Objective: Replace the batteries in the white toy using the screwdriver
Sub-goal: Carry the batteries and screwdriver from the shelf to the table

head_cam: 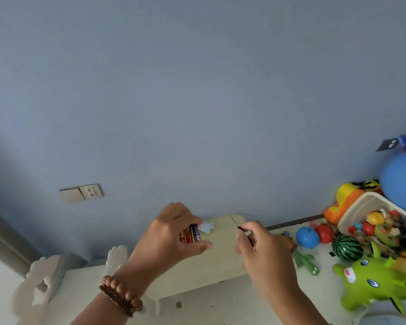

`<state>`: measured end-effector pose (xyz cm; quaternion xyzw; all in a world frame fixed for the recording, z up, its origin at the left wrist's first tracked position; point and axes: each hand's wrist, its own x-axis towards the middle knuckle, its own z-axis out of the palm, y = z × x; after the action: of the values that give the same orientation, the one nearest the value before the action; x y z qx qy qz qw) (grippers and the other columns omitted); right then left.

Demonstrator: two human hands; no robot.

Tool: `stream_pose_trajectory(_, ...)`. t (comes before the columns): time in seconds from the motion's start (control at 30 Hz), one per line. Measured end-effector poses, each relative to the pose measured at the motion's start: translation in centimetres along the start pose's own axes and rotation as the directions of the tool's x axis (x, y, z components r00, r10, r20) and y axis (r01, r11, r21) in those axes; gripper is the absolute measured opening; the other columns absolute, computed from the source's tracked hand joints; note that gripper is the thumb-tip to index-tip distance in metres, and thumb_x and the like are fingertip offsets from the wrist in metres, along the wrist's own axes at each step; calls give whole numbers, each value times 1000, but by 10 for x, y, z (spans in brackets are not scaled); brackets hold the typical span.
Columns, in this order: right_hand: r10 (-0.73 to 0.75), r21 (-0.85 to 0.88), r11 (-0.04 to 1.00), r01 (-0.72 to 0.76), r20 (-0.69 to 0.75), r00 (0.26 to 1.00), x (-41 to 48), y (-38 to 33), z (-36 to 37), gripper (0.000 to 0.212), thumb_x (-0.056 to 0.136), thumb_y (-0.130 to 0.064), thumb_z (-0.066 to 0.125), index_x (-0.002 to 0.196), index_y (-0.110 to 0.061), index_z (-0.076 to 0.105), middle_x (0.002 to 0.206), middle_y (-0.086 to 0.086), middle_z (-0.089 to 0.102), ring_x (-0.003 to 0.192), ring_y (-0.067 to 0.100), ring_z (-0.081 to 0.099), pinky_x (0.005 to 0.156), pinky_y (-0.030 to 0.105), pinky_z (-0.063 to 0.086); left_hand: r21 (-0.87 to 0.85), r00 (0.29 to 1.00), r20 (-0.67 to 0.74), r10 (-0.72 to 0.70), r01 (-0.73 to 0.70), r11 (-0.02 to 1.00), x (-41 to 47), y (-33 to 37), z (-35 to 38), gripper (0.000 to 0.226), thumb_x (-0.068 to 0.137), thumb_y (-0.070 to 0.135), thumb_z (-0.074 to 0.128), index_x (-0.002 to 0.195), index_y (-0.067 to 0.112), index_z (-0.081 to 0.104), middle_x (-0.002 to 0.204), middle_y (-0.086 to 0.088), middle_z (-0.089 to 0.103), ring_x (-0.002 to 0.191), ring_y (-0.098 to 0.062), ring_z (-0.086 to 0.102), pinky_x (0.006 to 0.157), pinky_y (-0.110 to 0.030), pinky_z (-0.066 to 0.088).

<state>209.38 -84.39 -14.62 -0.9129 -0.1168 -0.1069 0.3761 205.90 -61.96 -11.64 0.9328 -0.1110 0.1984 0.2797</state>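
The toy point(208, 227) is lying near the far edge of the table point(216, 261), just beyond the left hand point(174, 233). That hand's fingers are curling round some batteries point(192, 233) (orange and blue labels showing). The right hand point(265, 249), apart from the toy, is pinching a thin dark screwdriver point(244, 233). A bracelet point(120, 294) is circling the left wrist, and a bin point(361, 207) is standing on the floor to the right.
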Motion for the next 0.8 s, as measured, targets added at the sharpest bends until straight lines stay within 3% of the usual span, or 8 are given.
stream_pose_trajectory(0.1, -17, 2, 1000, 17, 82, 997, 49, 24, 21, 18, 92, -51, 52, 95, -36, 62, 65, -9, 73, 52, 8, 67, 50, 36, 58, -1, 998, 11, -56, 56, 998, 33, -19, 24, 55, 72, 69, 70, 105, 25, 73, 94, 13, 55, 88, -6, 56, 70, -28, 54)
stream_pose_trajectory(0.27, -51, 27, 999, 47, 137, 989, 118, 68, 70, 1, 86, -32, 73, 87, -31, 72, 83, -11, 63, 76, 10, 63, 59, 32, 55, 50, 992, -27, -127, 128, 990, 80, -65, 72, 56, 73, 68, 70, 104, 22, 73, 93, 12, 54, 87, -3, 53, 69, -21, 51)
stream_pose_trajectory(0.4, -36, 63, 998, 25, 193, 980, 154, 119, 134, 8, 84, -23, 79, 89, -28, 76, 80, -12, 59, 68, 2, 58, 57, 23, 50, 25, 984, 24, -178, 177, 984, 95, -127, 132, 56, 72, 65, 73, 104, 19, 74, 93, 10, 55, 88, -5, 54, 73, -15, 47)
stream_pose_trajectory(0.5, 17, 58, 998, -31, 229, 973, 165, 172, 201, 8, 82, -22, 79, 87, -28, 76, 76, -12, 63, 68, 8, 61, 56, 18, 48, 14, 981, 46, -187, 186, 982, 93, -190, 197, 57, 73, 65, 71, 102, 17, 75, 94, 7, 58, 87, -9, 57, 72, -23, 52)
stream_pose_trajectory(0.67, 102, 7, 994, -106, 213, 972, 155, 280, 327, 7, 83, -22, 78, 88, -26, 76, 74, -12, 66, 62, 8, 61, 57, 34, 55, 27, 983, 83, -164, 163, 986, 58, -299, 332, 55, 74, 60, 74, 100, 12, 76, 94, 1, 60, 87, -14, 59, 74, -26, 52)
stream_pose_trajectory(0.8, 151, -106, 986, -129, 236, 960, 134, 366, 423, 4, 86, -27, 75, 88, -29, 72, 72, -14, 62, 65, 11, 58, 59, 34, 54, 67, 981, 125, -150, 143, 987, 8, -384, 445, 52, 74, 57, 76, 97, 10, 76, 92, -2, 61, 84, -18, 60, 70, -29, 53)
